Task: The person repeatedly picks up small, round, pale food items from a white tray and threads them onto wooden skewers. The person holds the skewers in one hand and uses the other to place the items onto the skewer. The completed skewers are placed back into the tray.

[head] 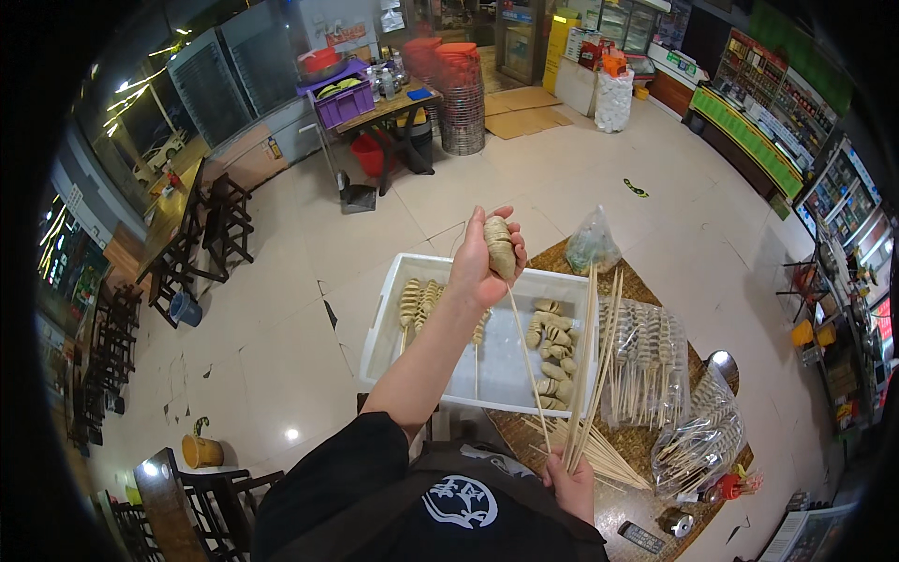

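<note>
My left hand [472, 261] holds a greyish-beige food piece [499, 247] with cuts across it, above a white plastic tray [507, 365]. A thin wooden skewer [525, 344] reaches from my right hand [572, 486] to the lower end of that piece; whether its tip is inside cannot be seen. The same right hand grips several more bamboo skewers [588, 379] in a bundle. Skewered scored pieces [410, 303] lie along the tray's left side, partly hidden by my left forearm. Loose pieces [555, 337] are heaped at its right side.
On the woven-topped table [685, 460] lie loose skewers [611, 460], bagged skewered pieces [642, 358], another such bag [702, 435], a tied plastic bag [593, 242], a remote control [640, 537] and a metal can [676, 522]. Stacked stools [461, 98] stand across the tiled floor.
</note>
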